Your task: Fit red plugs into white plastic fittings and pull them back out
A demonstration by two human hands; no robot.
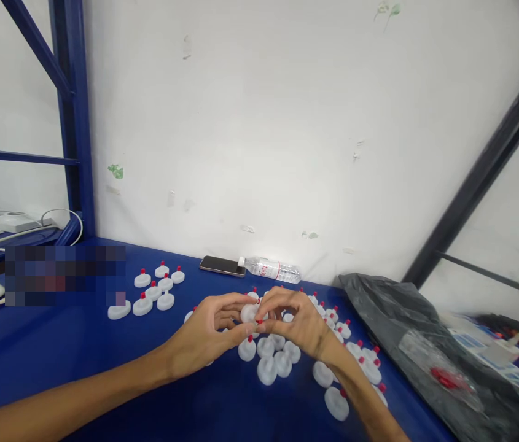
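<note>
Over the middle of the blue table, my left hand point(206, 328) is closed on a white round plastic cap point(249, 313), held between thumb and fingers. My right hand point(295, 314) meets it from the other side, thumb and fingers pinched at a small red tip point(259, 321) by the cap. Whether the tip is seated on the cap, I cannot tell. Below the hands lie several white caps without tips point(267, 370), beside a white cap with a red tip point(247, 348). More red-tipped caps point(343, 328) spread to the right, partly hidden by my right hand and forearm.
Another group of red-tipped caps point(153, 290) stands on the left of the blue table point(167, 405). A phone point(222, 266) and a lying water bottle point(272, 269) are by the wall. At right, a black plastic sheet point(379, 313) carries a transparent bag with red pieces point(443, 376).
</note>
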